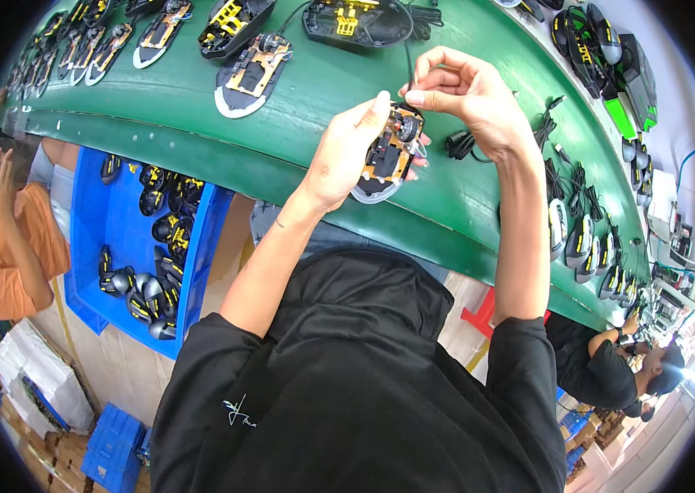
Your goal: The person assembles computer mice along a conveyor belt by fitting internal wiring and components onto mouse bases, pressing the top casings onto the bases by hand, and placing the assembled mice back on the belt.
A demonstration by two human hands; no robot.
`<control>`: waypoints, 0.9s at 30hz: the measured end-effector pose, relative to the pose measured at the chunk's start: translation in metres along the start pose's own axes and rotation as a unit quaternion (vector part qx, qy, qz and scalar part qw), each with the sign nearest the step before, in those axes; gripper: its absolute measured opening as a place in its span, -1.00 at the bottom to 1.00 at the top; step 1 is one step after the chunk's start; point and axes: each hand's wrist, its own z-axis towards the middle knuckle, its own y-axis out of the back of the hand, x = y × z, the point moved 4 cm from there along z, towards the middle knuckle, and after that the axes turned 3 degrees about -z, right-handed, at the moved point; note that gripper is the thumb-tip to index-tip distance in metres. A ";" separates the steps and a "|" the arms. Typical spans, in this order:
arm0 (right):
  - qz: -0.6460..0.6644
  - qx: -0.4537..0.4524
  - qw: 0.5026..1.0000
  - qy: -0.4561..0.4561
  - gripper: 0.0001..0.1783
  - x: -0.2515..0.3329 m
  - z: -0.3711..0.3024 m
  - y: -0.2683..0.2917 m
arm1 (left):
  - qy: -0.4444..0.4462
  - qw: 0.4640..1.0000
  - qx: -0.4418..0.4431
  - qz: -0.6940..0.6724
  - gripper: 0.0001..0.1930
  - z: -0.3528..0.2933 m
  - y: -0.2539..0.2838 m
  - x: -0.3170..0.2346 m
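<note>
My left hand (346,149) is closed around an opened computer mouse base (388,160), with its thumb along the near side and fingertips showing at the far side. The base carries a brown circuit board, a dark scroll wheel and a pale rounded rear edge. At its front end, the thumb and fingers of my right hand (472,97) pinch a thin black cable (410,62), which runs up and away across the bench. Another opened mouse base (253,74) lies to the left, beside black mouse top shells (356,23) with yellow inner parts.
Beneath everything runs a green workbench (158,99). More mouse bases line its left end; cabled mice (582,238) line the right. A blue bin (89,271) of black shells stands below left. One person (19,246) is at left, another (619,370) at right.
</note>
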 end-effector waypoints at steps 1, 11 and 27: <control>-0.012 0.003 1.000 0.016 -0.78 -0.002 0.000 -0.002 | 0.002 1.000 0.000 -0.001 -0.46 0.000 0.000 0.001; -0.003 -0.053 0.996 0.072 -0.72 -0.017 -0.012 -0.015 | -0.044 0.996 -0.007 0.075 -0.45 -0.001 0.003 0.002; 0.105 -0.216 0.956 -0.169 -0.66 -0.023 -0.070 -0.044 | -0.071 0.996 -0.054 0.002 -0.49 0.002 0.009 0.006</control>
